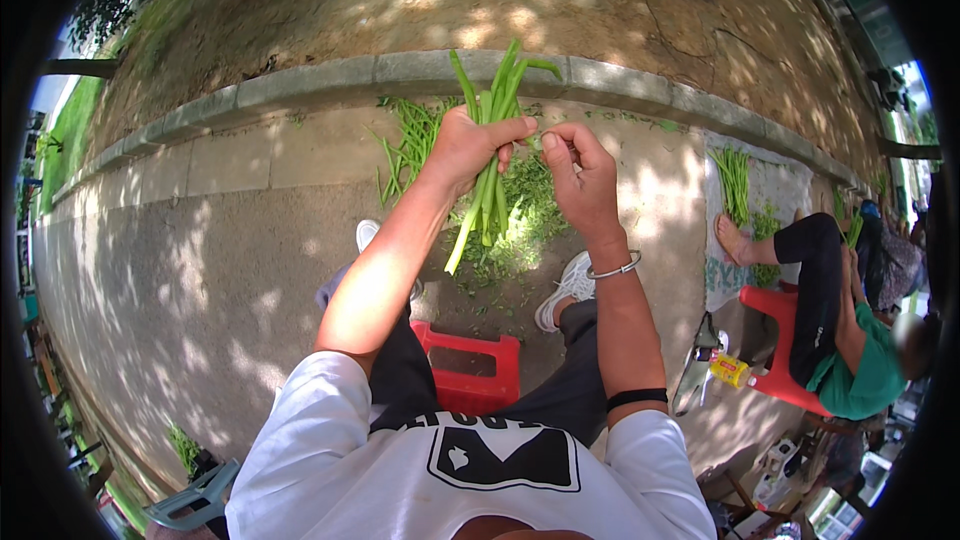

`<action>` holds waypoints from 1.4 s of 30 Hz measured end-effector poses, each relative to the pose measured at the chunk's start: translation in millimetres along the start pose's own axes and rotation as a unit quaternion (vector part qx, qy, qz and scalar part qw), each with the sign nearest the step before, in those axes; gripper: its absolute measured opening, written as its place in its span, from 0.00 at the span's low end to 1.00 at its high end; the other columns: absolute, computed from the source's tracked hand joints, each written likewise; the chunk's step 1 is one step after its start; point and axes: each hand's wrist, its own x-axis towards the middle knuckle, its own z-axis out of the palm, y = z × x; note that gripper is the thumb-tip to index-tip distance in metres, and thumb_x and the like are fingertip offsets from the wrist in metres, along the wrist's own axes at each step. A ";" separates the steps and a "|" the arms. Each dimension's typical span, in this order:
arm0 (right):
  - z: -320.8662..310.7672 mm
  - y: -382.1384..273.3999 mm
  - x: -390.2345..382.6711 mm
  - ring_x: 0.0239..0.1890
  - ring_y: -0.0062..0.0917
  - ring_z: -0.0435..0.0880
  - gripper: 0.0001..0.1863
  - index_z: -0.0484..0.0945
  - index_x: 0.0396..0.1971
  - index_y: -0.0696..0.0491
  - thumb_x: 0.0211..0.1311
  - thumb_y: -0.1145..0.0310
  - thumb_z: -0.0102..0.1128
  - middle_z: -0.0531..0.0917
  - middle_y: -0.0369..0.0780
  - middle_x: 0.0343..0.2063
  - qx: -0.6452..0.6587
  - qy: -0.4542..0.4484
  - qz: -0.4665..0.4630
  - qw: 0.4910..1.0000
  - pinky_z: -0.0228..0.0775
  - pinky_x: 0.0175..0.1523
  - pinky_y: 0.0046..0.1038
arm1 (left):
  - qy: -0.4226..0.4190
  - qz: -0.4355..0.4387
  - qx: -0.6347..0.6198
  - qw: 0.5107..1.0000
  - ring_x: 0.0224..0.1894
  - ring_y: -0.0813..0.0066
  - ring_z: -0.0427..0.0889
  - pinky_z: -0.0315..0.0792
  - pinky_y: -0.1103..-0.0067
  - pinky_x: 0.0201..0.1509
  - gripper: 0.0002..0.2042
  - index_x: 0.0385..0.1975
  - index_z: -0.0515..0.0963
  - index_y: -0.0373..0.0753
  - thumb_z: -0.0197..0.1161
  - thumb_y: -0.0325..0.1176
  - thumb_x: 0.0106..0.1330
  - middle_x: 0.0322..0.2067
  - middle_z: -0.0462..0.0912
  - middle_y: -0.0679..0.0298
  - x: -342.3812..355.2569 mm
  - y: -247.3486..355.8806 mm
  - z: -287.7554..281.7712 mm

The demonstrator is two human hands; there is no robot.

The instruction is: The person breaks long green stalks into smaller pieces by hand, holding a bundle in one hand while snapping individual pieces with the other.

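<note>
My left hand (472,150) grips a bunch of long green leafy stalks (460,245) held up in front of me, their tips fanning out above my fingers. Just to the right, my right hand (578,175) has thumb and index finger pinched beside the bunch; what is between them is too small to make out. On the pavement ahead lie a pile of similar stalks (400,150) and a spread of shredded green bits (523,198), partly hidden behind my hands and the bunch.
A red plastic stool (470,370) is between my legs. A stone curb (620,90) borders bare soil ahead. On the right, another person (855,370) sits on a red stool (765,310) by a sheet (730,270) with greens, a yellow-labelled bottle (732,368) nearby. A grey chair (190,500) stands at the lower left.
</note>
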 end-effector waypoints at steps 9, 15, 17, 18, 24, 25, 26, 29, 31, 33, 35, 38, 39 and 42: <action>14.6 2.2 -2.7 0.29 0.14 0.72 0.07 0.74 0.35 0.57 0.63 0.70 0.52 0.75 0.33 0.26 0.029 0.083 -0.027 0.996 0.66 0.35 0.17 | 0.027 -0.023 -0.040 0.999 0.13 0.83 0.70 0.62 0.86 0.13 0.08 0.22 0.75 0.33 0.68 0.29 0.50 0.16 0.75 0.66 1.2 0.3 -2.6; -13.2 -5.3 11.5 0.29 0.14 0.73 0.05 0.74 0.34 0.57 0.62 0.72 0.53 0.75 0.31 0.27 0.193 0.120 -0.036 0.973 0.68 0.36 0.17 | 0.055 0.031 -0.004 0.998 0.14 0.84 0.71 0.62 0.86 0.13 0.08 0.25 0.75 0.33 0.68 0.29 0.51 0.17 0.75 0.66 0.7 0.2 -5.6; -19.9 -4.5 11.1 0.29 0.14 0.74 0.05 0.75 0.35 0.59 0.60 0.74 0.55 0.77 0.33 0.28 0.184 0.080 0.003 0.980 0.69 0.36 0.16 | 0.046 0.027 -0.028 0.998 0.14 0.84 0.71 0.62 0.86 0.13 0.09 0.26 0.75 0.33 0.68 0.29 0.52 0.18 0.75 0.66 -0.3 2.3 -11.1; -23.1 -4.7 10.5 0.30 0.14 0.75 0.06 0.75 0.35 0.59 0.59 0.75 0.56 0.78 0.34 0.28 0.172 0.055 0.021 0.983 0.69 0.36 0.16 | 0.040 0.026 -0.042 0.998 0.14 0.84 0.71 0.62 0.86 0.13 0.09 0.27 0.76 0.33 0.68 0.29 0.52 0.18 0.75 0.66 -0.4 3.4 -11.9; -16.9 1.9 7.9 0.35 0.16 0.79 0.08 0.74 0.37 0.60 0.58 0.76 0.57 0.81 0.37 0.32 0.140 0.004 0.064 0.988 0.71 0.40 0.16 | 0.032 0.046 -0.042 0.998 0.14 0.84 0.70 0.62 0.86 0.14 0.09 0.29 0.76 0.33 0.68 0.29 0.52 0.20 0.76 0.67 0.1 5.2 -8.9; -15.4 4.0 7.1 0.36 0.16 0.79 0.08 0.74 0.37 0.60 0.58 0.76 0.56 0.82 0.37 0.32 0.127 -0.001 0.064 0.990 0.71 0.41 0.17 | 0.034 0.054 -0.029 0.998 0.14 0.84 0.70 0.62 0.86 0.14 0.09 0.29 0.76 0.33 0.69 0.29 0.52 0.20 0.76 0.66 -0.4 4.3 -7.6; -13.7 4.7 6.6 0.36 0.16 0.79 0.08 0.74 0.38 0.60 0.58 0.76 0.56 0.82 0.37 0.32 0.116 0.007 0.064 0.991 0.71 0.41 0.17 | 0.035 0.063 -0.017 0.997 0.14 0.84 0.70 0.62 0.86 0.14 0.09 0.29 0.76 0.33 0.69 0.29 0.52 0.20 0.76 0.66 -1.0 3.6 -6.4; -8.9 3.9 5.1 0.35 0.16 0.79 0.09 0.74 0.38 0.59 0.58 0.75 0.57 0.81 0.37 0.32 0.068 0.017 0.062 0.996 0.71 0.41 0.18 | 0.034 0.063 -0.004 0.997 0.14 0.85 0.70 0.63 0.86 0.15 0.09 0.29 0.76 0.33 0.69 0.28 0.51 0.19 0.76 0.67 -3.1 4.2 -3.8; -6.8 -1.8 4.3 0.34 0.17 0.79 0.09 0.75 0.38 0.58 0.57 0.75 0.58 0.81 0.37 0.31 0.019 0.012 0.054 0.998 0.71 0.40 0.19 | 0.048 0.067 0.018 0.996 0.15 0.85 0.71 0.63 0.87 0.15 0.09 0.28 0.76 0.33 0.69 0.28 0.51 0.18 0.76 0.67 -3.7 3.3 -2.7; -5.5 -0.9 5.6 0.32 0.18 0.79 0.08 0.76 0.36 0.58 0.56 0.75 0.59 0.81 0.37 0.30 -0.029 0.011 0.000 1.000 0.71 0.39 0.20 | 0.056 0.077 0.033 0.995 0.15 0.85 0.71 0.63 0.87 0.15 0.08 0.27 0.76 0.33 0.68 0.27 0.51 0.18 0.76 0.68 -4.0 2.1 -1.5; -4.4 -2.0 6.1 0.31 0.19 0.79 0.07 0.77 0.34 0.57 0.55 0.74 0.60 0.80 0.37 0.29 -0.061 0.007 -0.038 0.997 0.71 0.37 0.20 | 0.061 0.093 0.040 0.993 0.15 0.85 0.71 0.63 0.87 0.15 0.08 0.27 0.76 0.34 0.68 0.26 0.50 0.17 0.76 0.68 -4.4 1.2 -0.3; -2.0 -6.1 6.9 0.30 0.21 0.78 0.06 0.77 0.31 0.58 0.54 0.74 0.61 0.79 0.37 0.27 -0.085 -0.003 -0.063 0.994 0.71 0.36 0.21 | 0.071 0.094 0.053 0.992 0.15 0.85 0.71 0.63 0.86 0.15 0.08 0.26 0.76 0.34 0.68 0.26 0.49 0.17 0.76 0.68 -4.6 0.6 0.8; -1.3 -6.7 6.5 0.30 0.21 0.78 0.05 0.77 0.30 0.58 0.54 0.74 0.61 0.79 0.38 0.27 -0.095 -0.002 -0.064 0.993 0.71 0.36 0.21 | 0.075 0.095 0.063 0.991 0.15 0.85 0.71 0.63 0.86 0.15 0.08 0.26 0.76 0.34 0.69 0.25 0.49 0.17 0.76 0.68 -4.6 0.2 1.2; -1.2 -4.5 5.9 0.29 0.23 0.78 0.04 0.76 0.29 0.58 0.54 0.74 0.60 0.78 0.39 0.26 -0.124 -0.006 -0.081 0.989 0.70 0.35 0.23 | 0.080 0.099 0.086 0.988 0.16 0.85 0.72 0.64 0.86 0.16 0.08 0.26 0.76 0.34 0.69 0.25 0.49 0.18 0.76 0.68 -4.8 -1.0 1.3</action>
